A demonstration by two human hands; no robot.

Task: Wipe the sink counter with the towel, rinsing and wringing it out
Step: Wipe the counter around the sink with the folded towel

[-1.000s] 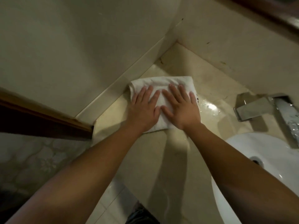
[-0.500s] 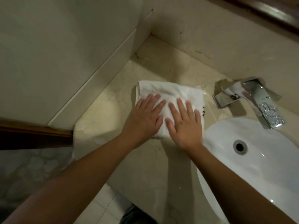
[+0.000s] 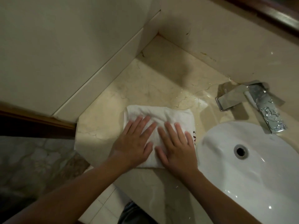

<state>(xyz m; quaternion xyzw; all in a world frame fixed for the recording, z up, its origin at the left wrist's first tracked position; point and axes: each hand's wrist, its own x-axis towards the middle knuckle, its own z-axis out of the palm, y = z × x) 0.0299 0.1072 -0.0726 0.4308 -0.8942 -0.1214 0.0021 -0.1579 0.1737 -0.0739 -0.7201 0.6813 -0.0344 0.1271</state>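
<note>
The left hand [image 3: 135,143] lies flat, fingers straight and slightly spread, pressing on the left half of a folded white towel [image 3: 161,115]. The right hand [image 3: 177,148] lies flat just beside it, fingers likewise straight, pressing on the right half; neither hand grips the cloth. The towel rests on the beige marble bench [image 3: 145,88], under both palms, with its far edge showing beyond the fingertips. Dark red marking [image 3: 194,135] shows on the towel edge just right of the right hand; it is too small and partly covered to read. A white sink basin [image 3: 258,175] sits to the right of the right hand, close to the towel edge. A chrome tap [image 3: 265,109], wet with droplets, stands beyond the basin, further right. Water film [image 3: 199,101] glistens on the bench between towel and tap.
</note>
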